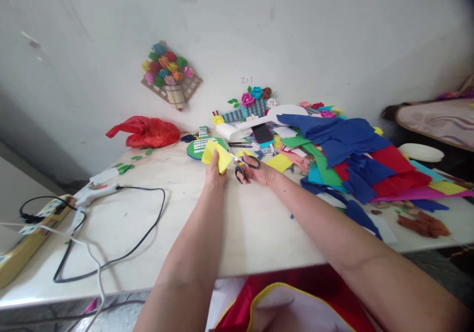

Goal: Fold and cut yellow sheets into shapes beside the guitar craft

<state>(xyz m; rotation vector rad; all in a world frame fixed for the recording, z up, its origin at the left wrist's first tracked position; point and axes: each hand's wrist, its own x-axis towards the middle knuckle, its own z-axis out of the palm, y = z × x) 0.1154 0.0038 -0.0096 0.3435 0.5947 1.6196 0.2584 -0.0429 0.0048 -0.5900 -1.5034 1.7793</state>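
Observation:
My left hand point(215, 173) is closed on a piece of yellow paper point(220, 154), thumb on top, held above the table. In my right hand point(258, 170) is a pair of scissors point(240, 161) with dark handles, fingers through the loops. The blades point left and reach the paper's right edge; whether they are cutting into it I cannot tell. Just behind the yellow paper lies a green round craft piece point(192, 149) with white strips on it. Another yellow sheet point(278, 162) rests on the table right of the scissors.
Blue cloth-like sheets point(333, 134) and coloured paper pile up at the right. A phone point(262, 133) lies at the back. To the left are a red plastic bag point(150, 132), a glue gun point(97, 193) with a looping black cord point(163, 198), and a power strip point(37, 238).

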